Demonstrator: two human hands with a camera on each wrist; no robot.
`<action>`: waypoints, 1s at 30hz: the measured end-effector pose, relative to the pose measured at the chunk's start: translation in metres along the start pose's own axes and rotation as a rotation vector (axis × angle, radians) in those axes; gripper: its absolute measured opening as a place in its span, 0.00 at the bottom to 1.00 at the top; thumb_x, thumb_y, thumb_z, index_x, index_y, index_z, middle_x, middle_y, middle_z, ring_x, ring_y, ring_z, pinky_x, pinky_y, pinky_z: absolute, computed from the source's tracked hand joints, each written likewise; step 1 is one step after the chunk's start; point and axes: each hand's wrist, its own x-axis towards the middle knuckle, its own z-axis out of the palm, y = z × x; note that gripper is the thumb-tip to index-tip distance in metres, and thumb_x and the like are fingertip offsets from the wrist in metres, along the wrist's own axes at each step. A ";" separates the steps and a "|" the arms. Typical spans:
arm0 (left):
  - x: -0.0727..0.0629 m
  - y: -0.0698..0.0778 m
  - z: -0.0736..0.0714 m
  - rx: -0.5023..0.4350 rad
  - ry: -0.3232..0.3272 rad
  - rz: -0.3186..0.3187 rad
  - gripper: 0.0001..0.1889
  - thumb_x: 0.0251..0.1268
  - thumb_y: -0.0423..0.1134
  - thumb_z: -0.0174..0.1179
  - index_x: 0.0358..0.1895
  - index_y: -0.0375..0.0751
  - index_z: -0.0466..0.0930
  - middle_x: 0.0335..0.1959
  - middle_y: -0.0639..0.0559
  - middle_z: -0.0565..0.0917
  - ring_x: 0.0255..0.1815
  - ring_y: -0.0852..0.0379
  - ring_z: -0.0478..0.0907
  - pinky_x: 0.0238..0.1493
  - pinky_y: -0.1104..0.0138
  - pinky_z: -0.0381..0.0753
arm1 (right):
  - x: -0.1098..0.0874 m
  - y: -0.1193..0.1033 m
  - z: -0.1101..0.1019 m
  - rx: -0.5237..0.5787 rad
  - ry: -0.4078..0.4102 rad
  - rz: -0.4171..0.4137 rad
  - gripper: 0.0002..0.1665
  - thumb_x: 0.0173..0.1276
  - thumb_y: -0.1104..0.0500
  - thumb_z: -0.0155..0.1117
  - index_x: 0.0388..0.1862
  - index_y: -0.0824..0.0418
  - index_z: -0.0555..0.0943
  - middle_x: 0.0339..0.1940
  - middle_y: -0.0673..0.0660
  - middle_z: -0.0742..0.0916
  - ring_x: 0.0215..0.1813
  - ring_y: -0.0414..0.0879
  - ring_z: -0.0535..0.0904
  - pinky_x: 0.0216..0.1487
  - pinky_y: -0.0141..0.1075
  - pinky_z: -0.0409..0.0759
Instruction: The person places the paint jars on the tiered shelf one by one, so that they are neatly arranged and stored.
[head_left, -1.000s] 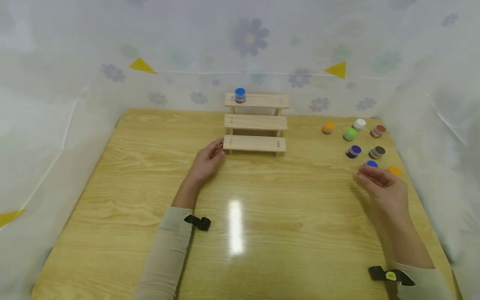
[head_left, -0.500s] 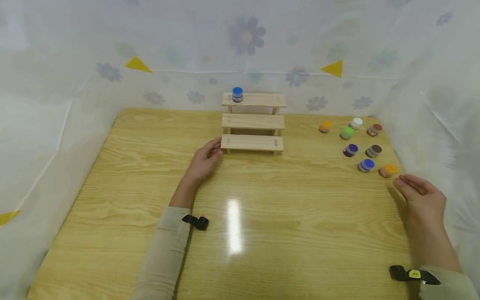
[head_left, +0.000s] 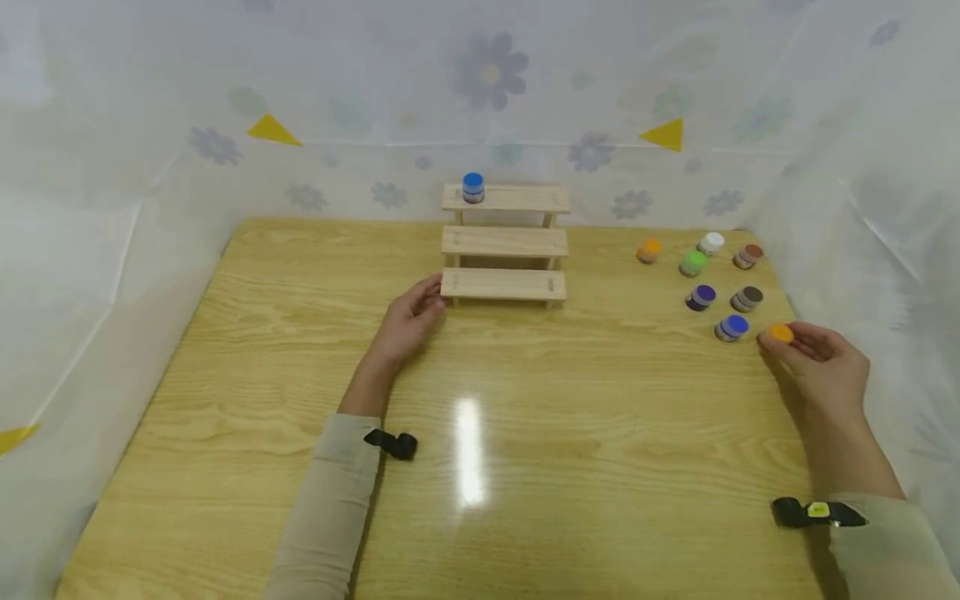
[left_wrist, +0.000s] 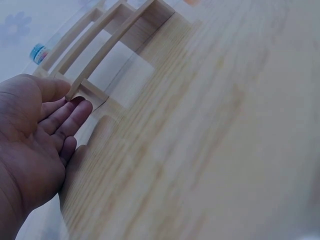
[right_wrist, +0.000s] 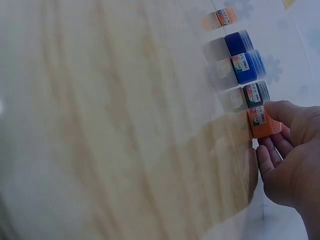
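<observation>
My right hand point(head_left: 832, 371) grips an orange-lidded paint jar point(head_left: 780, 334) at the table's right side. In the right wrist view, the thumb lies by the orange jar's lid point(right_wrist: 275, 126) and the fingers are on its far side. My left hand point(head_left: 402, 329) is at the left end of a three-tier wooden stand point(head_left: 504, 284). The left wrist view has its fairly straight fingertips right at the end of the lowest plank point(left_wrist: 100, 57). On the stand's top tier, at the left, stands a light-blue-lidded jar point(head_left: 473, 188).
Nearest the held jar is a blue-lidded jar point(head_left: 732, 328). Behind stand a purple point(head_left: 701, 297), a dark brown point(head_left: 747, 299), a green point(head_left: 693, 263), a white point(head_left: 711, 243), a reddish-brown point(head_left: 748, 257) and another orange jar point(head_left: 648, 251). Flowered sheeting point(head_left: 360, 75) borders the wooden table point(head_left: 600, 467).
My right hand moved right, away from the blue-lidded jar, then slightly back and forward, and has taken hold of the orange jar. The left hand stays at the stand.
</observation>
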 end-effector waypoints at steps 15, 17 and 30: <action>0.000 0.001 0.000 0.003 0.002 -0.010 0.27 0.84 0.33 0.55 0.81 0.41 0.66 0.73 0.42 0.76 0.69 0.46 0.75 0.72 0.55 0.76 | -0.028 0.008 0.017 0.045 -0.129 -0.015 0.30 0.56 0.70 0.84 0.58 0.62 0.87 0.41 0.46 0.92 0.41 0.35 0.89 0.42 0.23 0.87; -0.001 0.001 0.000 -0.001 0.000 -0.016 0.28 0.84 0.33 0.55 0.81 0.41 0.66 0.73 0.42 0.76 0.70 0.46 0.75 0.72 0.55 0.76 | -0.032 0.009 0.024 0.056 -0.165 -0.033 0.30 0.57 0.71 0.83 0.60 0.64 0.86 0.42 0.47 0.93 0.42 0.36 0.90 0.43 0.24 0.87; 0.000 0.002 -0.001 0.007 0.003 0.001 0.28 0.83 0.33 0.55 0.81 0.41 0.65 0.73 0.41 0.76 0.70 0.45 0.75 0.73 0.54 0.76 | -0.045 0.012 0.068 0.058 -0.340 -0.109 0.33 0.60 0.72 0.80 0.65 0.73 0.81 0.48 0.51 0.92 0.48 0.38 0.89 0.48 0.26 0.87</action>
